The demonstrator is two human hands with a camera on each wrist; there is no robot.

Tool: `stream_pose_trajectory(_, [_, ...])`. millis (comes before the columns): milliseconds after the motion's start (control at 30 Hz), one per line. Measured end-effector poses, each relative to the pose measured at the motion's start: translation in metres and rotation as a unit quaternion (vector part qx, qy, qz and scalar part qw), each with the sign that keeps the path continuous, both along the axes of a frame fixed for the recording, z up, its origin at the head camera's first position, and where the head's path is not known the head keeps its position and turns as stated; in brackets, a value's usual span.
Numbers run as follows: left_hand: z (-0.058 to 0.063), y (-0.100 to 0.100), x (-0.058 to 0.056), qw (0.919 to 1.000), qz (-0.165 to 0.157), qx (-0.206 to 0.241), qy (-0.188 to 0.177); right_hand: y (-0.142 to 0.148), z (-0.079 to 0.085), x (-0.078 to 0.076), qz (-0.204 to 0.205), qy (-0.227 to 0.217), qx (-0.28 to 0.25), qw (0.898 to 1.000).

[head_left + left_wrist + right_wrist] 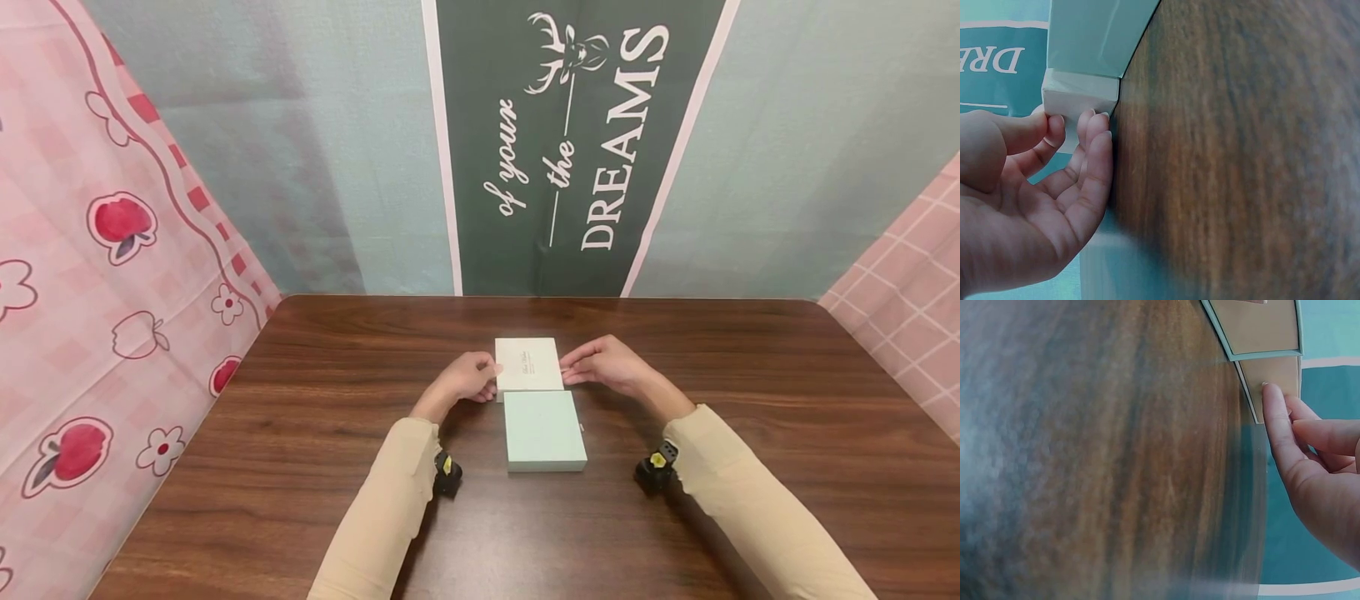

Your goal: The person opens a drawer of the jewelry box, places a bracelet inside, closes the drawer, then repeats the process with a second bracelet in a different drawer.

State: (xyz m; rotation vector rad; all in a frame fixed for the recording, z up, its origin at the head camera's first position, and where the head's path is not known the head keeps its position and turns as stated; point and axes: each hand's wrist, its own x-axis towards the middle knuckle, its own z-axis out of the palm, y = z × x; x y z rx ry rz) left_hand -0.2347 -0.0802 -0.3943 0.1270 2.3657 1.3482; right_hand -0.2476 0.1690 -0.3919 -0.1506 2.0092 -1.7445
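A flat white box (528, 358) with small lettering on its lid lies on the table. Directly in front of it, near or against its edge, is a mint-green box (544, 427). My left hand (471, 377) holds the white box at its left side, thumb on the edge and the other fingers curled beside it. At the opposite side, my right hand (606, 365) touches the white box with extended fingers. In the right wrist view, one fingertip rests against the white box's tan end panel (1282, 375). The mint-green box shows a similar tan end panel (1263, 328) with a small tab.
Both boxes lie on a dark wood-grain table (337, 358). Behind it hangs a blue-green cloth (360, 125) with a dark printed panel. A pink patterned cloth (112, 292) hangs at the left, and a pink checked one (915, 333) at the right.
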Motion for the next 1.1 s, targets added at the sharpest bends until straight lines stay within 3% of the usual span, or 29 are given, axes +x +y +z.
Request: stream_pose_trajectory(1100, [0.0024, 0.0017, 0.0046, 0.9999, 0.008, 0.010, 0.008, -0.0005, -0.0002, 0.0017, 0.000, 0.000, 0.010, 1.000])
